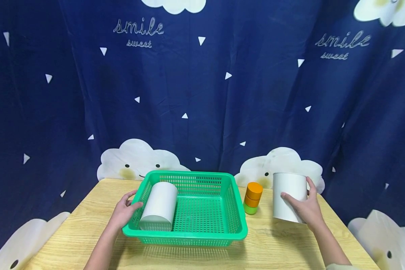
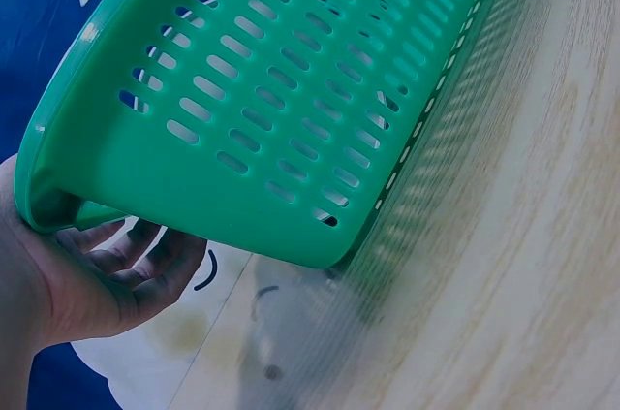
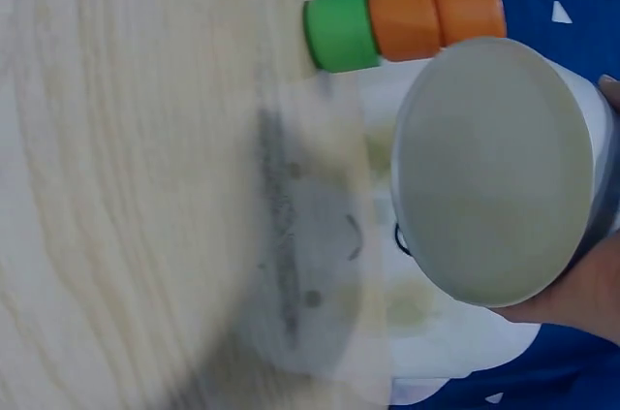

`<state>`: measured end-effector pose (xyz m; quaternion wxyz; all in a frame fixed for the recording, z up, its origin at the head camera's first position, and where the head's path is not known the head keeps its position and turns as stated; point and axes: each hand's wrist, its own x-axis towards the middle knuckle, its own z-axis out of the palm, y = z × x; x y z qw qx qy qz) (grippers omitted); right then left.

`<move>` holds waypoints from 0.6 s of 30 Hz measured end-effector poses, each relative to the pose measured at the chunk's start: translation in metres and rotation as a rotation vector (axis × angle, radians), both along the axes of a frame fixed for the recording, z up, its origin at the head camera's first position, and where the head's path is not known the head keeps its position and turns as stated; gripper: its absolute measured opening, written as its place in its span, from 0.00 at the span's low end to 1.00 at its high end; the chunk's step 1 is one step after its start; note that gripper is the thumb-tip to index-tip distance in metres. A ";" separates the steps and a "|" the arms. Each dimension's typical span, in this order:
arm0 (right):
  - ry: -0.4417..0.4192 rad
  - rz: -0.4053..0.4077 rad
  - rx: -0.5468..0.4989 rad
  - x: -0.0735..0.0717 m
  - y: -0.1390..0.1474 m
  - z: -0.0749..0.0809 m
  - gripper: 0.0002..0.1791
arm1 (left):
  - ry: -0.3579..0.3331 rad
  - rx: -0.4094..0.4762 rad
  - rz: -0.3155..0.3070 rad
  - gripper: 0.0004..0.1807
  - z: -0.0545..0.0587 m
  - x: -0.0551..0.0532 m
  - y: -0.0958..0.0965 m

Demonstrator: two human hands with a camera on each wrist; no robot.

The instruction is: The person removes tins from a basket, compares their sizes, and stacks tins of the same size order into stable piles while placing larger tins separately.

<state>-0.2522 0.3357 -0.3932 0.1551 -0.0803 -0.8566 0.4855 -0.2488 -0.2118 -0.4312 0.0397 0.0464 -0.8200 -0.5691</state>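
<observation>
My left hand (image 1: 124, 212) grips the left rim of a green plastic basket (image 1: 185, 235), thumb over the edge and fingers curled beneath the rim in the left wrist view. Inside the basket, along its left side, a white cylinder (image 1: 160, 204) lies on its side. A second white cylinder (image 1: 288, 197) is held upright in my right hand (image 1: 307, 206), with the thumb across its front and fingers behind. The right wrist view shows its round, pale end (image 3: 494, 173) above the table, with a shadow on the wood below.
Between the basket and the held cylinder stands a stack of two orange blocks (image 1: 253, 195) on a green block (image 1: 249, 209), all round. The wooden table (image 1: 266, 247) reaches back to a dark blue curtain (image 1: 202, 93) printed with clouds and triangles.
</observation>
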 end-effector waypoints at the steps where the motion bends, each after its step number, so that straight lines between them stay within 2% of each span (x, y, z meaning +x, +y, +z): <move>1: 0.020 -0.014 0.002 -0.001 0.000 -0.003 0.61 | -0.001 0.002 0.000 0.34 0.000 0.000 0.000; 7: 0.103 -0.081 0.023 -0.009 -0.004 -0.019 0.62 | 0.002 0.005 0.003 0.34 -0.001 0.000 0.000; 18: 0.192 -0.194 -0.044 -0.017 -0.012 -0.035 0.62 | 0.017 0.005 0.005 0.33 0.000 0.000 0.000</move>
